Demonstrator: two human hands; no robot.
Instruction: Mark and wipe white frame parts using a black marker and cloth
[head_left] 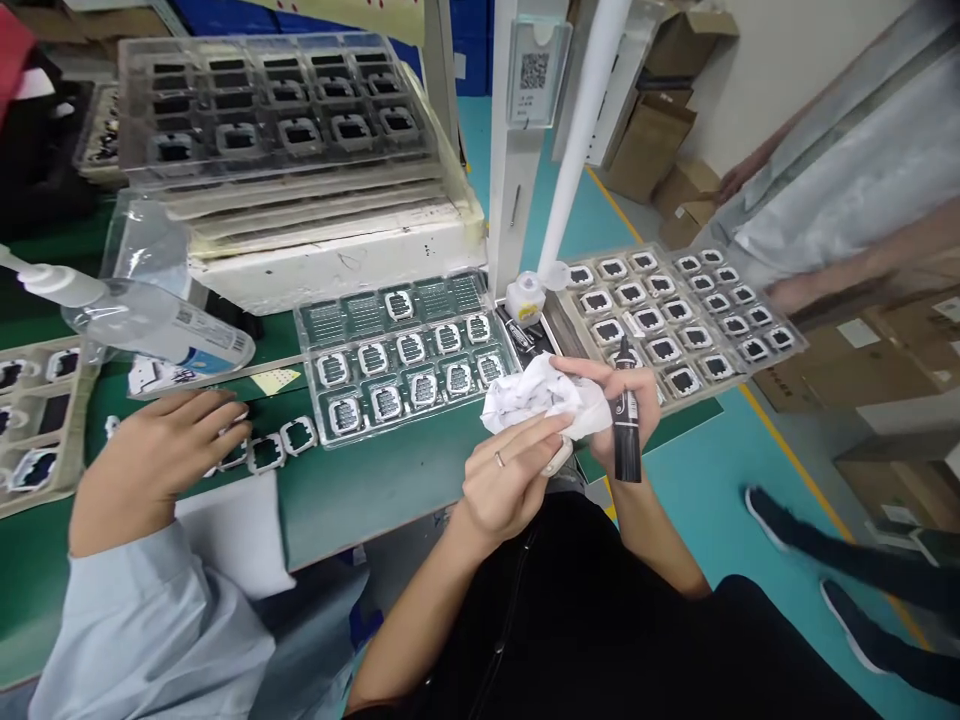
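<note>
My left hand, with a ring on one finger, presses its closed fingers against a crumpled white cloth in front of my body. A small pale piece shows by its fingertips; I cannot make out what it is. My right hand grips a black marker pen, tip pointing up, and also pinches the cloth's far side. Just beyond the cloth lies a clear plastic tray with white frame parts in its pockets. A further tray of frames is to the right.
At left, a co-worker's hand in a blue sleeve reaches over loose frames on the green table. A pump bottle, stacked trays and a small white bottle stand around. Another person is at right, near cardboard boxes.
</note>
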